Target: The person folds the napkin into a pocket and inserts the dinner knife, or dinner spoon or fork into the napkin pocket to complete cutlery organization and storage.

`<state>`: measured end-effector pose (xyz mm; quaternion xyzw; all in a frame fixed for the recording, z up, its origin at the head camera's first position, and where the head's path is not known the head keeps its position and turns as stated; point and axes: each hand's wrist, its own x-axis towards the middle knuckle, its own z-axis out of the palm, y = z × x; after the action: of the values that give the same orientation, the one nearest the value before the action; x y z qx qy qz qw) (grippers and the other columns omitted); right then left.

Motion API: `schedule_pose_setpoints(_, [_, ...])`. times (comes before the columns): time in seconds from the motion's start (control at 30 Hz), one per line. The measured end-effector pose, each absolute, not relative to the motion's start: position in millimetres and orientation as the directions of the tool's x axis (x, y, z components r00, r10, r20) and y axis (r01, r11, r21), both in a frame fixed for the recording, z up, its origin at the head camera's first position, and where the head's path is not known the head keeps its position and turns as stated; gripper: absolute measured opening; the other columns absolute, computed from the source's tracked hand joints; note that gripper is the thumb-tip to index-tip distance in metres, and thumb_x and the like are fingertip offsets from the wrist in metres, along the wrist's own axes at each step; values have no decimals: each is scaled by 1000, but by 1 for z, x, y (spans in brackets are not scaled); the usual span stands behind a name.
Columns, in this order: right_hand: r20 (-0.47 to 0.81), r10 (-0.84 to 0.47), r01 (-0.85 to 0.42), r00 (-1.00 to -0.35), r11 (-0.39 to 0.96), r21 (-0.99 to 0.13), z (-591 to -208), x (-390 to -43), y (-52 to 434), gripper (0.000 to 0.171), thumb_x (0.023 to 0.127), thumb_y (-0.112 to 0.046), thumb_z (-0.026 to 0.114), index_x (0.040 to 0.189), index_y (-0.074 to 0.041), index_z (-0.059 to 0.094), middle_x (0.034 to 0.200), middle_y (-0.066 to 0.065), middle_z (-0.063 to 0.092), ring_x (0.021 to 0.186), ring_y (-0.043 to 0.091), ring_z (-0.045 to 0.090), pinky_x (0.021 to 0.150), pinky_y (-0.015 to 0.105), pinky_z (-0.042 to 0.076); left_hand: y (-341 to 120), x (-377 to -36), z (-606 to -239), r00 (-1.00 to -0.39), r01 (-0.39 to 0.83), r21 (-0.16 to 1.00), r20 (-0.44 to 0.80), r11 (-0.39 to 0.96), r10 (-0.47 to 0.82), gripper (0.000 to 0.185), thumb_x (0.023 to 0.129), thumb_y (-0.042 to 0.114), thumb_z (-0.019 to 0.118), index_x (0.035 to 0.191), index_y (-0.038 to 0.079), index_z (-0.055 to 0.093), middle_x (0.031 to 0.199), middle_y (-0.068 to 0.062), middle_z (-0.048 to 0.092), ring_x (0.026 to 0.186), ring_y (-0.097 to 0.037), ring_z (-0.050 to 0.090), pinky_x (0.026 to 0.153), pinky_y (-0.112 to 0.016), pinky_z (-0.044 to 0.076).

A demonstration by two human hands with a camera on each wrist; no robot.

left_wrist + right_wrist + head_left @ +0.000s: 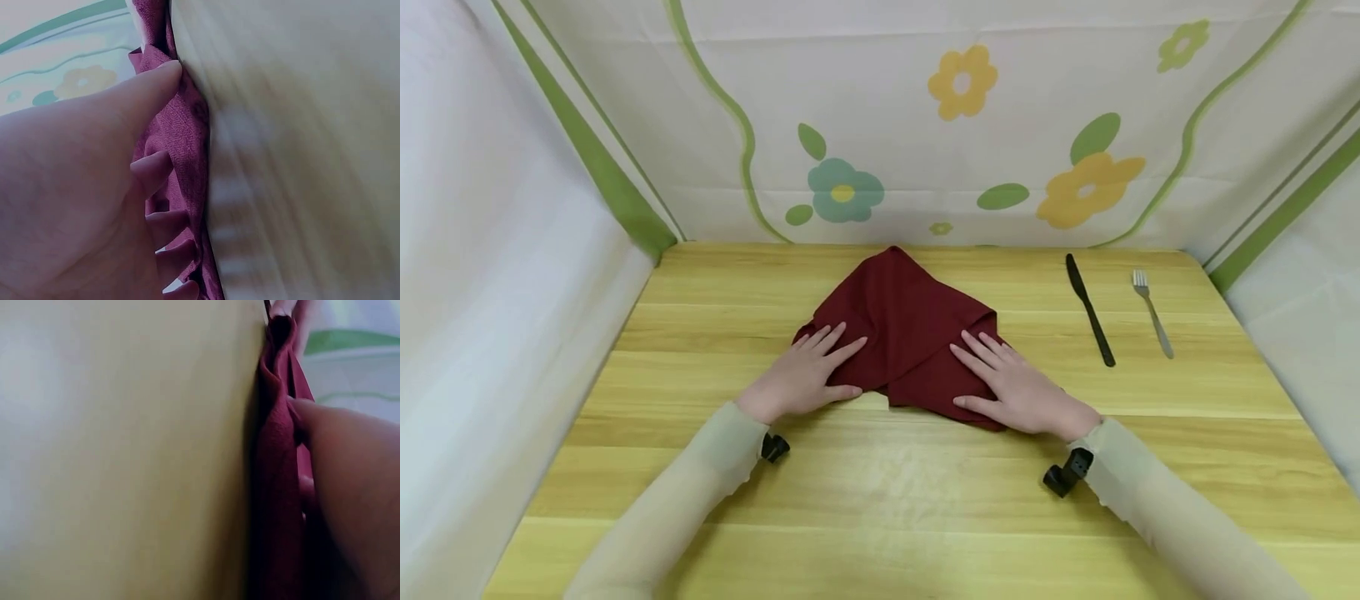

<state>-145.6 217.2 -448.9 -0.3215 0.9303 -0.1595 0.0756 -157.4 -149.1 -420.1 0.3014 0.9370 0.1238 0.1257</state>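
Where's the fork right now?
Head view: the fork lies on the table at the far right, just right of the black knife and clear of the red napkin under both hands.

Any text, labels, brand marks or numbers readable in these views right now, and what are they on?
None: no text can be read in any view.
The backdrop cloth bears only flowers and green stripes.
The red napkin, knife, fork and wooden table show no marks.
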Motion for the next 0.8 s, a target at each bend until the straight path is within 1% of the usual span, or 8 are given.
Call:
schedule_pose_setpoints(0.23, [-62, -601, -519, -797, 733, -439, -444, -167, 236, 85, 94, -62, 63, 161, -18, 34, 167, 12, 18, 152, 40, 12, 116, 63, 21, -145, -170, -420, -788, 528, 329, -154, 783, 596, 83, 95, 54, 67, 160, 13, 35, 164, -24, 20, 150, -43, 19, 119, -57, 19])
schedule_pose_setpoints(0.33, [-24, -568, -486, -823, 725, -488, -439, -174, 241, 80, 90, -58, 72, 153, -14, 49, 161, 12, 35, 148, 38, 28, 113, 60, 30, -147, -173, -420, -791, 527, 363, -120, 769, 599, 80, 92, 49, 75, 154, 9, 46, 161, -22, 31, 147, -40, 28, 117, -52, 27])
schedule_pose_setpoints(0.43, [94, -513, -476, -853, 692, -544, -434, -185, 244, 60, 89, -41, 81, 137, -9, 65, 142, 11, 58, 132, 35, 51, 105, 55, 43, -149, -173, -418, -797, 531, 391, -71, 752, 600, 67, 90, 41, 79, 143, 5, 59, 154, -18, 44, 142, -34, 41, 113, -47, 36])
schedule_pose_setpoints(0.5, [179, -472, -484, -863, 673, -560, -431, -193, 246, 47, 88, -28, 83, 128, -7, 70, 131, 11, 65, 121, 34, 59, 98, 52, 49, -149, -173, -418, -799, 531, 401, -56, 747, 598, 58, 92, 36, 79, 138, 4, 63, 150, -16, 49, 139, -32, 46, 112, -45, 39])
schedule_pose_setpoints(0.57, [216, -447, -485, -868, 674, -558, -430, -202, 246, 43, 88, -20, 84, 126, -6, 71, 132, 13, 64, 121, 35, 59, 98, 52, 50, -149, -172, -416, -802, 526, 409, -54, 746, 595, 51, 93, 32, 78, 135, 4, 66, 148, -15, 52, 137, -31, 48, 111, -45, 40])
schedule_pose_setpoints(0.67, [179, -449, -469, -876, 702, -536, -430, -211, 244, 46, 90, -19, 82, 132, -6, 69, 142, 16, 58, 130, 37, 53, 103, 54, 44, -148, -172, -417, -797, 540, 406, -37, 738, 603, 41, 96, 26, 75, 130, 5, 69, 144, -13, 57, 132, -30, 54, 108, -44, 43])
schedule_pose_setpoints(0.73, [133, -461, -458, -878, 725, -514, -431, -215, 242, 47, 92, -20, 80, 135, -6, 67, 143, 16, 57, 133, 37, 49, 107, 54, 40, -148, -171, -416, -789, 561, 406, -3, 721, 615, 33, 96, 20, 74, 125, 5, 72, 136, -12, 63, 124, -29, 60, 103, -43, 47])
schedule_pose_setpoints(0.8, [112, -469, -459, -876, 744, -486, -433, -217, 241, 46, 93, -20, 78, 135, -6, 66, 138, 17, 60, 129, 37, 52, 105, 54, 41, -150, -170, -415, -782, 576, 422, 34, 701, 622, 24, 97, 15, 72, 119, 6, 75, 125, -9, 69, 114, -25, 66, 97, -40, 52])
